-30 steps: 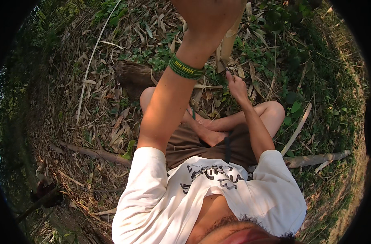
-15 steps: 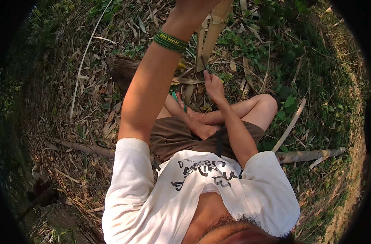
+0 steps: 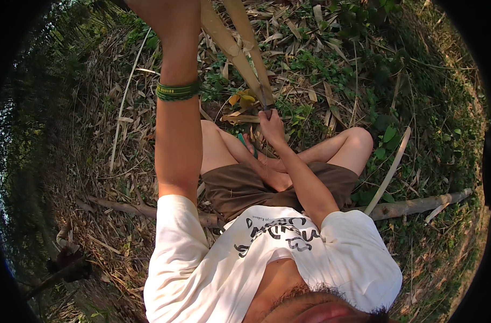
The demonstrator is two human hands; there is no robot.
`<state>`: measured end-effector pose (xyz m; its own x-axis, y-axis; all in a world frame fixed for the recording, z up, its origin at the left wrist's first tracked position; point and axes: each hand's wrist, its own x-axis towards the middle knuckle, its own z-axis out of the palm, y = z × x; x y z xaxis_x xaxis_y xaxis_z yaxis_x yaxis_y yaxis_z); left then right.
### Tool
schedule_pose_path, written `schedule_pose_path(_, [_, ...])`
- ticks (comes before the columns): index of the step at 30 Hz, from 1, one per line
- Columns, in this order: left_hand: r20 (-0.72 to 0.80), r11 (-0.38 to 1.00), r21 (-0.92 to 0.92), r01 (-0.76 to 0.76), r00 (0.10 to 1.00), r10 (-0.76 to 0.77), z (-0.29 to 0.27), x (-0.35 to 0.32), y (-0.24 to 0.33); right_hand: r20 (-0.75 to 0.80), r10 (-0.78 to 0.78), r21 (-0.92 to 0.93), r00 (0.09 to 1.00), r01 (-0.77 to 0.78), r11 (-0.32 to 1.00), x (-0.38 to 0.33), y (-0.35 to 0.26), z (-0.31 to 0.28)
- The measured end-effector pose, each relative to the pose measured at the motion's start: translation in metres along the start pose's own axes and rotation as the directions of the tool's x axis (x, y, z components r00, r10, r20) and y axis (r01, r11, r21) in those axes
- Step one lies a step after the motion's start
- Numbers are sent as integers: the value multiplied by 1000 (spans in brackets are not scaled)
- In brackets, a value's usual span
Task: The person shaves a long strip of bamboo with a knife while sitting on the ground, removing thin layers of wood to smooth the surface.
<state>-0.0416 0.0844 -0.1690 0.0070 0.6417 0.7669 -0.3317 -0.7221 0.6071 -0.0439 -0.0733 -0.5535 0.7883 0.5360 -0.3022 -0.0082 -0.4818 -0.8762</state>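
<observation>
A pale length of split bamboo (image 3: 223,36) stands out in front of me. Its two halves spread apart toward the top and come close together near my right hand (image 3: 272,128). That hand is closed round the dark handle of a knife (image 3: 264,98), whose thin blade lies against the bamboo's lower end, in or beside the split. My left hand (image 3: 167,19), with green bands at the wrist, is raised at the upper edge, just left of the bamboo. Its fingers are cut off by the edge, so their grip does not show.
I sit cross-legged on leaf litter. A long branch (image 3: 407,209) runs across the ground by my hips, and a pale strip (image 3: 389,172) leans over it on the right. Another thin strip (image 3: 128,97) lies at left. Green plants (image 3: 382,145) grow by my knee.
My left arm has swung to the left, away from above the bamboo. The bamboo halves now show wider apart and slanted to the left. My right hand has shifted slightly toward me, still on the knife.
</observation>
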Motion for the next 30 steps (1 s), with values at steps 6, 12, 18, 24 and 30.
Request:
schedule_pose_path(6, [-35,979,202,40,999,-34,8,23,62,69,-50,-94,996,56,994,17,2,-25])
schedule_pose_path(12, [27,992,120,34,999,-37,12,61,14,116,-156,-270,981,182,946,58,-3,-34])
schedule_pose_path(18, [-11,964,196,-179,983,185,36,50,4,251,-36,-493,967,160,855,88,-21,-69])
schedule_pose_path(24, [22,908,284,-310,948,317,56,50,0,-245,-737,283,630,773,567,55,-221,-128])
schedule_pose_path(30, [-13,837,472,-276,947,320,76,62,-19,-301,-722,183,623,781,598,66,-320,-116])
